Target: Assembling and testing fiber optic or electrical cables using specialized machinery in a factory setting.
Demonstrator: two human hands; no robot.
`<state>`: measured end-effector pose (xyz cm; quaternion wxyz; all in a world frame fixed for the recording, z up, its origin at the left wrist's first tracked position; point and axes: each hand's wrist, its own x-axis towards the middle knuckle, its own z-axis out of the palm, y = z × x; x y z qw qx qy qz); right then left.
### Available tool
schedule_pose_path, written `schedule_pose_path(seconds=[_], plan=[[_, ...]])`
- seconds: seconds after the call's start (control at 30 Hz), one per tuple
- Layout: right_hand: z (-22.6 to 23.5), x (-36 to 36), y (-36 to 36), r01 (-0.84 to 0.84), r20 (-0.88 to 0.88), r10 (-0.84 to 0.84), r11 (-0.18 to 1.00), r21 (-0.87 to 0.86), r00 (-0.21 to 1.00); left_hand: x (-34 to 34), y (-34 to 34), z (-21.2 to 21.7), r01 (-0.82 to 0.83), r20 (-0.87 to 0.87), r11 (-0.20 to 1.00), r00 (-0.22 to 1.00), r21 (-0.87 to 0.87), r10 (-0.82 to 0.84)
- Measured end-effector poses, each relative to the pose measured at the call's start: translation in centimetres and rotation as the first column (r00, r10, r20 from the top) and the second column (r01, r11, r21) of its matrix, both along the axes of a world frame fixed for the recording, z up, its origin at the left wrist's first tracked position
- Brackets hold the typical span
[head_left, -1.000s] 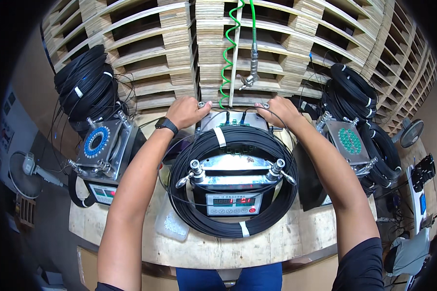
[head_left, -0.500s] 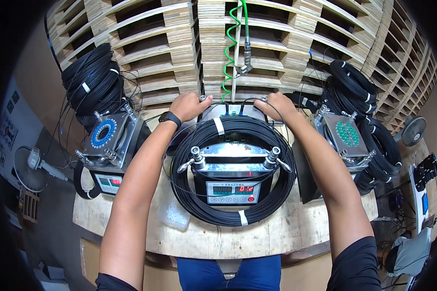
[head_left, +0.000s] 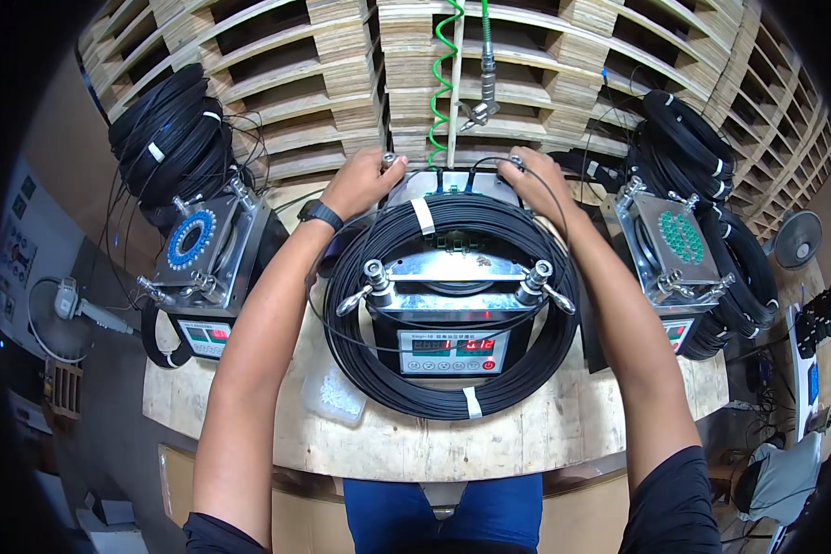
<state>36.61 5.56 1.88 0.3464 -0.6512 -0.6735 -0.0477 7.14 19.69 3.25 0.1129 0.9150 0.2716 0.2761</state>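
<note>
In the middle of the workbench stands a polishing machine (head_left: 451, 353) with a metal top plate and a lit display on its front. A thick coil of black cable (head_left: 351, 355) leans around it, bound with white tape. At the machine's far left corner, my left hand (head_left: 364, 182) has its fingers closed around a metal clamp knob (head_left: 389, 161). My right hand (head_left: 540, 182) is closed at the matching knob (head_left: 516, 162) on the far right corner, fingers partly hidden. Front clamp handles (head_left: 375, 275) stick out to the sides. Two thin cable ends run into the plate between my hands.
Similar machines stand left (head_left: 220, 245), with a blue connector ring, and right (head_left: 667, 245), with green connectors. Black cable coils (head_left: 171, 138) lie beside them. A small clear box (head_left: 334, 397) sits at the front left. An air gun (head_left: 482, 106) hangs before stacked pallets.
The whole view has shifted slightly, with the machine now a little higher and farther right. Both hands stay at the far knobs, with only small changes in the fingers.
</note>
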Motion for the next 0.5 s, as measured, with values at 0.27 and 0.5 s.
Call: schedule_pose_path(seconds=[0.27, 0.5], plan=[[1.8, 0.9, 2.0, -0.238, 0.053, 0.247, 0.961, -0.140, 0.968, 0.6, 4.9, -1.4, 0.349, -0.048, 0.936, 0.935, -0.035, -0.350], [1.5, 2.0, 3.3, -0.429, 0.106, 0.440, 0.896, -0.114, 0.892, 1.1, 4.1, -0.6, 0.387, -0.054, 0.921, 0.921, 0.033, -0.385]])
